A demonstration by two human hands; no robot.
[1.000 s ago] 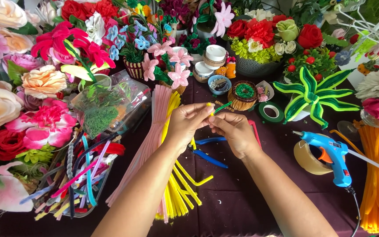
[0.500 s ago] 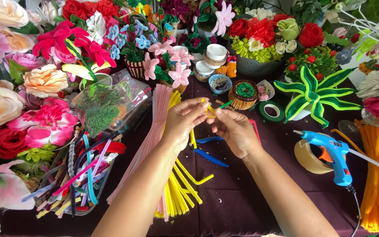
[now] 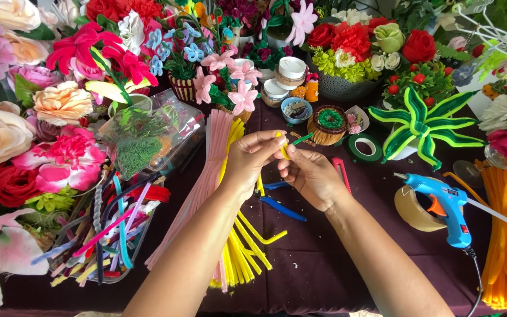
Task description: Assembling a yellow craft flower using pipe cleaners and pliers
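Hands meet above the dark purple cloth-covered surface. Your left hand pinches a small yellow fuzzy pipe-cleaner piece in a narrow fingertip grip; your right hand closes its grip on the thin green fuzzy stem. That stem's long axis runs up and to the right, away from both palms. Directly below lie the bundle of yellow pipe cleaners and blue-handled pliers. The blue glue gun sits well apart, nearer your right.

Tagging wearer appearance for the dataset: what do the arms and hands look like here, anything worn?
Both forearms are bare, with no sleeves in view. The left hand and right hand wear no gloves; no rings, watch or bracelet are visible. Nails look short and unpainted.
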